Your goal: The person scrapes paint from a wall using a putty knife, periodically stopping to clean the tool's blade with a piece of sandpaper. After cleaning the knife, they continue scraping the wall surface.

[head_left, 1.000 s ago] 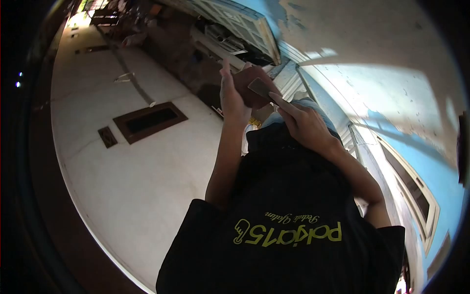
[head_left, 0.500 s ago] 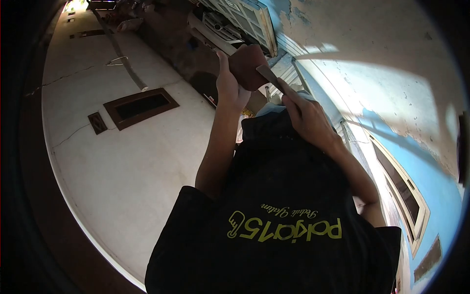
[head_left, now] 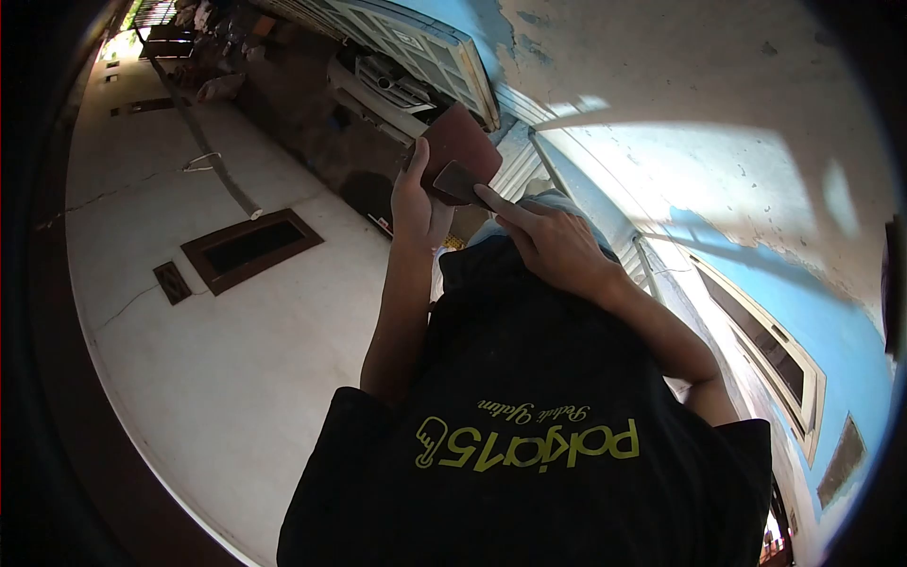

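My left hand (head_left: 418, 200) is closed round a reddish-brown, squarish flat piece (head_left: 465, 140), with the thumb up along its left edge. What this piece is made of cannot be told. In my right hand (head_left: 565, 248) is a scraper (head_left: 457, 181) with a dark, flat, wide blade, its forefinger stretched along the tool. The blade overlaps the lower part of the reddish-brown piece, seemingly against its face. Both hands are held out in front of my black shirt (head_left: 557, 359). My right hand hides the scraper's handle.
A white wall (head_left: 246, 350) with a brown-framed vent (head_left: 250, 250) and a pipe (head_left: 213, 161) runs along the left. To the right stands a blue and white wall (head_left: 680, 104) with peeling paint and a window (head_left: 765, 350). A car (head_left: 387, 90) is parked ahead.
The scraper has swung from the right edge of the reddish-brown piece, blade nearly edge-on, to lie across its lower part. Both hands sit lower and further left as the view shifts.
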A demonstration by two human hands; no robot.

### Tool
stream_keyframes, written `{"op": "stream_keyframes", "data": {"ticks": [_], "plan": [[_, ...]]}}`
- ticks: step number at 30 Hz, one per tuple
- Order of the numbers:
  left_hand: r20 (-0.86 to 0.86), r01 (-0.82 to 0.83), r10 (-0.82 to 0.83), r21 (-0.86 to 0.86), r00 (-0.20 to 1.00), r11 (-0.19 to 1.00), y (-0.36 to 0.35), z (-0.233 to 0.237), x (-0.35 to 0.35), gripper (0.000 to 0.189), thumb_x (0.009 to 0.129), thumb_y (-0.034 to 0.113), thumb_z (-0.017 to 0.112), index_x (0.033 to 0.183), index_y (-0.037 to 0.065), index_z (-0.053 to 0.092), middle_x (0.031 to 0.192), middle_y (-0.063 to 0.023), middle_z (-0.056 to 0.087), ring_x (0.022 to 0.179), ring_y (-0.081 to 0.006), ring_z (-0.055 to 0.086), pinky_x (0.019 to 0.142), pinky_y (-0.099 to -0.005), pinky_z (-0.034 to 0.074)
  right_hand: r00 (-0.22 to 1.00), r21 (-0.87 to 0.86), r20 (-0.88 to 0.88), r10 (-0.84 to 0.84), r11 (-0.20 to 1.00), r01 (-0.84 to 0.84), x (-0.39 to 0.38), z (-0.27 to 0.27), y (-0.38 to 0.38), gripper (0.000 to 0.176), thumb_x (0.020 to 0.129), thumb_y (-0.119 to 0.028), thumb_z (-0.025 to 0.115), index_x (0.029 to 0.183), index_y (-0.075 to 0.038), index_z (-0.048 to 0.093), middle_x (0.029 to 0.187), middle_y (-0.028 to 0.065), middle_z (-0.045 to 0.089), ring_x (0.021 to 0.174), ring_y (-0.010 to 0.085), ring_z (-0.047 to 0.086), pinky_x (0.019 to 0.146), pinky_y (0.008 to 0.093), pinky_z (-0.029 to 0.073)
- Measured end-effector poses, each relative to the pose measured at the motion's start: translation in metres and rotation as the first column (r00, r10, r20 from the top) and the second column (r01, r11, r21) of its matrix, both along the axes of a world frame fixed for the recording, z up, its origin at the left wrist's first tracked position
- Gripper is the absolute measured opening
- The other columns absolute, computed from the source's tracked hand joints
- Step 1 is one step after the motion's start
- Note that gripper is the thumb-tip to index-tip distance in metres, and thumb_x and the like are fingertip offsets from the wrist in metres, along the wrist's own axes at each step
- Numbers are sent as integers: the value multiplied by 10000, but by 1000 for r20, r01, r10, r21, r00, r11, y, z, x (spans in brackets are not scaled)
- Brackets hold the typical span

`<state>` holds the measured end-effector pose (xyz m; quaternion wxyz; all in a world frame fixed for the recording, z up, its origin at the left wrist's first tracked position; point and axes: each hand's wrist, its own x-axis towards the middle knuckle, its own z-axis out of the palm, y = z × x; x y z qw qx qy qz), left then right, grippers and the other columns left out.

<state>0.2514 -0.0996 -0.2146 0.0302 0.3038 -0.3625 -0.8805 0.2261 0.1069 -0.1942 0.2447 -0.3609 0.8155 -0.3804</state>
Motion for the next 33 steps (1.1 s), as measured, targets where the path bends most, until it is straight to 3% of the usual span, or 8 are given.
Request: {"op": "stream_keyframes", "data": {"ticks": [3, 9, 12, 21, 25, 28, 31, 33], "plan": [[-38, 0, -1, -29, 999, 1000, 4, 8, -3, 412, 1013, 329, 527, 1283, 18, 511, 1211, -89, 607, 1137, -220, 578, 995, -391, 439, 995, 143, 51, -83, 987, 75, -8, 1, -2, 532, 995, -219, 454, 1508, -291, 331, 963, 188, 655, 782, 395, 670, 707, 496, 524], [-105, -22, 13, -81, 994, 996, 13, 15, -9, 435, 1020, 333, 512, 1314, 14, 484, 1260, -89, 577, 1168, -217, 554, 1017, -399, 421, 976, 138, 66, -208, 971, 197, -13, 3, -1, 538, 981, -198, 486, 1497, -270, 354, 822, 191, 671, 749, 387, 673, 682, 493, 517], [-92, -55, 49, -67, 995, 996, 16, 20, -10, 421, 1016, 314, 526, 1303, 8, 484, 1234, -95, 582, 1147, -215, 567, 1006, -394, 436, 980, -20, 81, -179, 983, 182, -8, -2, 2, 521, 975, -201, 503, 1481, -246, 387, 769, 199, 673, 716, 385, 672, 665, 486, 515], [-49, -46, 46, -15, 998, 999, 9, 12, 2, 398, 1008, 294, 550, 1278, 6, 496, 1187, -105, 598, 1088, -228, 607, 941, -393, 490, 997, -56, 33, -72, 996, 73, -2, 11, 4, 461, 988, -246, 503, 1446, -252, 444, 809, 143, 694, 679, 356, 676, 635, 471, 521], [-49, -52, 51, -35, 998, 998, 7, 9, 1, 379, 1000, 301, 565, 1246, 15, 523, 1173, -104, 613, 1069, -226, 617, 916, -394, 505, 993, 61, 47, -104, 993, 101, -1, 8, -5, 447, 998, -219, 514, 1442, -237, 469, 786, 146, 667, 672, 338, 660, 677, 443, 518], [-6, -58, 58, -107, 998, 993, -4, 4, 7, 388, 1006, 315, 548, 1254, 16, 528, 1187, -90, 611, 1107, -226, 598, 937, -395, 485, 999, -69, 41, -34, 997, 36, 4, 2, -5, 439, 1013, -278, 458, 1450, -252, 432, 862, 152, 697, 720, 347, 689, 620, 453, 533], [-12, -88, 87, -137, 996, 987, 1, 9, 10, 359, 993, 285, 578, 1228, 16, 540, 1164, -85, 621, 1079, -221, 614, 930, -395, 495, 979, -156, 187, -79, 982, 109, -7, -1, 1, 437, 1030, -305, 435, 1455, -204, 418, 789, 119, 669, 635, 279, 671, 575, 415, 523], [-23, -75, 73, -120, 997, 990, 4, 13, 11, 337, 984, 262, 599, 1208, 14, 550, 1150, -85, 627, 1052, -217, 629, 922, -394, 505, 861, -218, 508, -19, 964, 149, -16, -3, 7, 445, 1040, -339, 422, 1451, -167, 416, 738, 78, 615, 590, 214, 614, 569, 369, 508]]}}
